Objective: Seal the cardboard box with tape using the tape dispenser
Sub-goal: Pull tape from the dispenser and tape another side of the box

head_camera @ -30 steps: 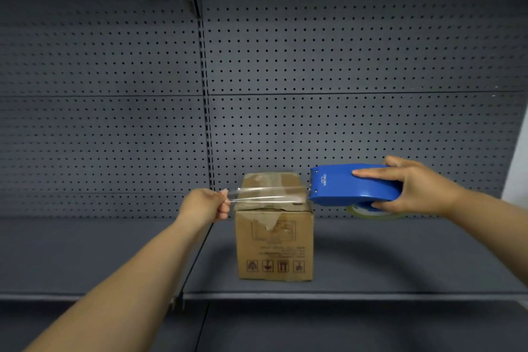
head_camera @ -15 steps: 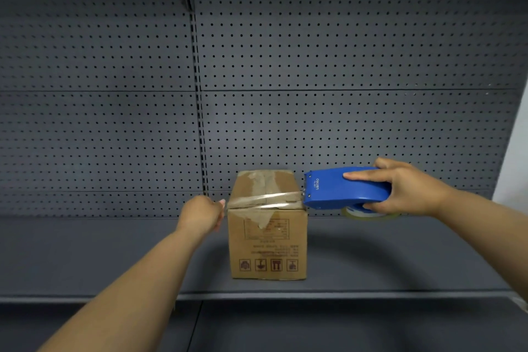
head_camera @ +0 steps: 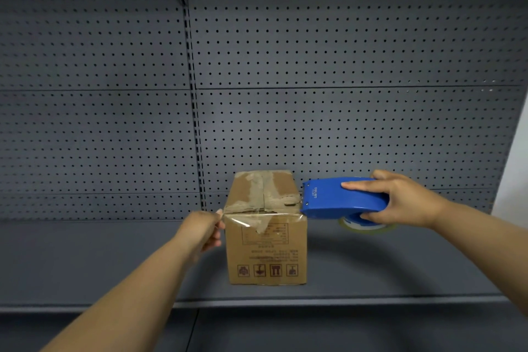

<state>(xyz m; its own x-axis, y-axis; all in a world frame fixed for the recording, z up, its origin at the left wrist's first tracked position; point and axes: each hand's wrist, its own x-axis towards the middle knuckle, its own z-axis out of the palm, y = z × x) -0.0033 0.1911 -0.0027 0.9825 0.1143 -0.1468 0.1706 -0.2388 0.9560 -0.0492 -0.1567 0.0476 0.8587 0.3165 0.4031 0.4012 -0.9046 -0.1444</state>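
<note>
A small brown cardboard box (head_camera: 267, 248) stands on the grey shelf, its top flaps closed and scarred with old torn tape. A strip of clear tape (head_camera: 263, 218) runs across the box's upper front edge. My left hand (head_camera: 204, 227) pinches the tape's free end at the box's top left corner. My right hand (head_camera: 400, 200) grips the blue tape dispenser (head_camera: 340, 198), whose nose touches the box's top right corner. The clear tape roll (head_camera: 367, 226) shows under the dispenser.
The grey metal shelf (head_camera: 400, 266) has a front lip (head_camera: 314, 301) close to me. A perforated grey back panel (head_camera: 314, 66) rises behind the box, split by a slotted upright (head_camera: 197, 137). A pale wall (head_camera: 514, 180) shows at the far right.
The stretched tape came down from above the box onto its upper front edge. My left hand moved in to the box's left corner, and the dispenser moved up against the right corner.
</note>
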